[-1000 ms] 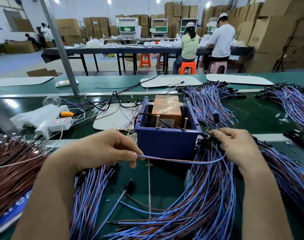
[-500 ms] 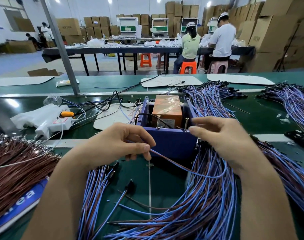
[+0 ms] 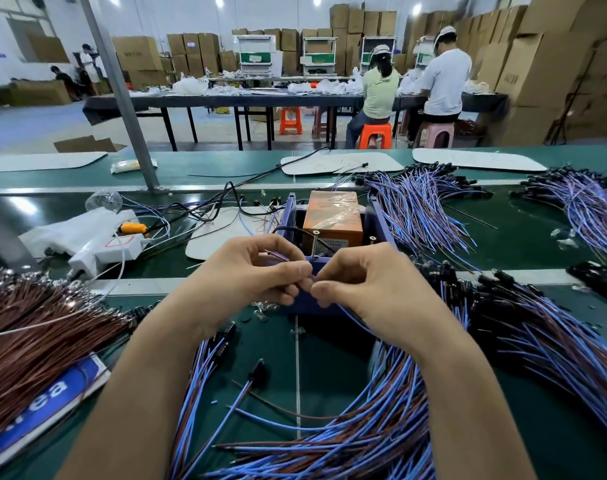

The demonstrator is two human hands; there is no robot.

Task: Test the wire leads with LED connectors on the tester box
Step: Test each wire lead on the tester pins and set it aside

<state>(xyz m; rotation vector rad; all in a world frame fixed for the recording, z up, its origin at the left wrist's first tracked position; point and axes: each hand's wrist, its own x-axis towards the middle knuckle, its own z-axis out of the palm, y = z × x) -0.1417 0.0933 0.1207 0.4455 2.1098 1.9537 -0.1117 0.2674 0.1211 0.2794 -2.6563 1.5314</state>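
The blue tester box (image 3: 381, 220) stands at the middle of the green bench, holding an orange block (image 3: 333, 216) and two upright screws (image 3: 316, 242). My left hand (image 3: 250, 275) and my right hand (image 3: 371, 285) meet just in front of the box's near wall. Both pinch the ends of one blue-and-brown wire lead (image 3: 277, 255), fingertips almost touching. The lead's far length drops behind my right hand into the pile of leads (image 3: 381, 427) below. Its LED connector is hidden.
Brown wire bundles (image 3: 35, 334) lie at the left, blue-and-brown leads with black connectors (image 3: 544, 334) at the right and behind the box (image 3: 419, 206). A white power unit (image 3: 104, 252) and cables sit left of the box. People work at a far table.
My hands have come together in front of the box. The right hand left the box rim and now pinches the lead beside the left hand's fingers, so the lead no longer spans between them.
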